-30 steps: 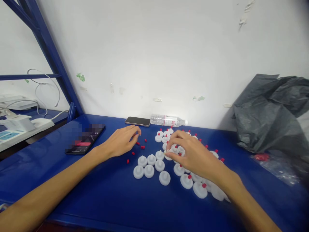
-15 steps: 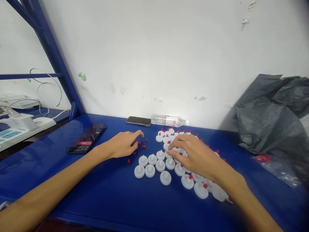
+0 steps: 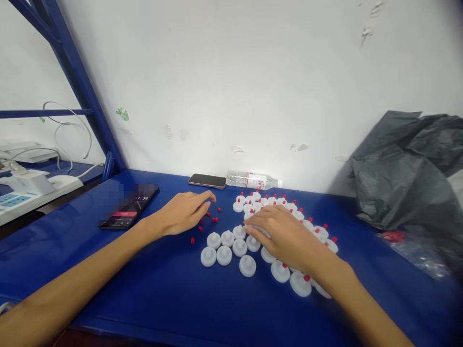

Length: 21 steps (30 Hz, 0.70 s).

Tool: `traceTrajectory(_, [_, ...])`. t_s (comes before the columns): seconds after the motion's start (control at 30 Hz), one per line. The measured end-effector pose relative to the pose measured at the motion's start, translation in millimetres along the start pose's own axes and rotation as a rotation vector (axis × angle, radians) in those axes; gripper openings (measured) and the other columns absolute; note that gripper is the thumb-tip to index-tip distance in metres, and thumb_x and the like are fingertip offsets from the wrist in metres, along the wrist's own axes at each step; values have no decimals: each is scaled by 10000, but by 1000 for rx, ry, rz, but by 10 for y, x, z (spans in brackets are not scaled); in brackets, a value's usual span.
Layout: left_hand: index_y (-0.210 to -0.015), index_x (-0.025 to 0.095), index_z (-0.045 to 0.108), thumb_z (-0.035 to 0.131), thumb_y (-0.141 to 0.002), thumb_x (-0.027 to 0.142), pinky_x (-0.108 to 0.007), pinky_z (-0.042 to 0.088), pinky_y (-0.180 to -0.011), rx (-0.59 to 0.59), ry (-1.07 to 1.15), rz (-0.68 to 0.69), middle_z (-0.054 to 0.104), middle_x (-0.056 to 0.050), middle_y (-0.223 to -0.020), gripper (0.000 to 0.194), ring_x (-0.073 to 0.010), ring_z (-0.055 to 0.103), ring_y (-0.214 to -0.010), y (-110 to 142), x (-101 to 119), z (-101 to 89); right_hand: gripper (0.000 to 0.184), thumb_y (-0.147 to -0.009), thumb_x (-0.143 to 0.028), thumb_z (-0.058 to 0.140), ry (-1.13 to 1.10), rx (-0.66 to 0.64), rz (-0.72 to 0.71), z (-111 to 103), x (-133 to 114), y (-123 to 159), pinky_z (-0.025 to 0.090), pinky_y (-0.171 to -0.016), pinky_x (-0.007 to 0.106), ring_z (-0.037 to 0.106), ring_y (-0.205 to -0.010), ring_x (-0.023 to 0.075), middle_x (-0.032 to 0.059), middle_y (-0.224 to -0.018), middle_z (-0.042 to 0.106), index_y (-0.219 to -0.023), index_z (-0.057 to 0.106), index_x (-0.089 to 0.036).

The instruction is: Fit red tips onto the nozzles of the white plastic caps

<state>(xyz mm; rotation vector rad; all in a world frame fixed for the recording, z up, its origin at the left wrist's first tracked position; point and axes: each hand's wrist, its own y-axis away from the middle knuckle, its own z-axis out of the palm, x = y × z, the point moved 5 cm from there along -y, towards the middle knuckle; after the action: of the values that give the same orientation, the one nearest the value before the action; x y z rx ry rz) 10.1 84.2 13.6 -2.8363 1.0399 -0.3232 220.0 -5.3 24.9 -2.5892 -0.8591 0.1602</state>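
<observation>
My left hand (image 3: 184,212) hovers beside several small loose red caps (image 3: 215,220), its index finger stretched out and its thumb a little apart, with nothing visible between them. My right hand (image 3: 285,233) reaches over a group of round white nozzle lids. Its thumb and fingers are drawn together at the spout of a white lid (image 3: 239,233); whatever is between the fingertips is hidden. Bare spouts show on the lids at the front left, such as one white lid (image 3: 224,256). Red caps sit on many of the others, including a capped lid (image 3: 300,284). My right hand and forearm cover part of the group.
A phone (image 3: 207,181) and a clear plastic bottle (image 3: 253,180) lie along the wall. Another phone (image 3: 130,212), its screen lit, is on the left of the blue table (image 3: 173,299). A grey plastic bag (image 3: 408,168) and clear packaging (image 3: 419,253) are at the right.
My right hand has shifted slightly left and down, to a neighbouring bare lid. My left hand's thumb has come nearer its index finger. The red caps remain where they were.
</observation>
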Motion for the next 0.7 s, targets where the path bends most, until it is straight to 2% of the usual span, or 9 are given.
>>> traceTrajectory(0.17, [-1182,242,554,429,-985,327,-256,349,-613,63,49,108,608,50,-696,248,-147,554,-628,43,114,-21,195,-955,-154,537,34,217,98,-117,57,-19,516,-875,477,702,-921,270,30,-970,754,-987,680,-283])
traceTrajectory(0.3, [-1167,227,563,430,-983,296,-249,358,-614,171,92,199,595,52,-694,238,-127,544,-613,105,240,-82,303,-967,-92,423,-76,235,145,-134,11,-24,564,-845,427,686,-966,253,61,-1069,700,-1132,598,-276])
traceTrajectory(0.4, [-1176,237,562,437,-983,292,-244,374,-618,241,118,235,607,46,-742,236,-117,559,-633,156,340,-112,327,-980,-113,410,-201,242,164,-101,-60,-20,595,-798,380,690,-969,230,66,-1139,670,-1245,514,-272])
traceTrajectory(0.57, [-1195,248,537,555,-928,393,-258,382,-589,288,56,323,620,36,-836,304,-129,613,-689,228,536,-82,447,-927,-137,560,-179,287,19,-74,-243,-33,573,-812,447,686,-905,263,27,-940,699,-1329,442,-294])
traceTrajectory(0.63, [-1141,245,543,544,-932,414,-272,377,-569,290,24,345,627,31,-835,269,-146,635,-698,247,601,-51,393,-906,-137,591,-153,313,-38,-77,-308,-38,558,-786,453,677,-875,266,17,-906,702,-1257,488,-280])
traceTrajectory(0.7, [-1070,245,551,463,-976,389,-283,377,-554,273,-4,352,648,18,-851,194,-153,647,-693,259,653,-17,280,-908,-154,592,-153,346,-60,-89,-351,-37,548,-758,433,671,-840,251,8,-888,703,-1159,530,-261])
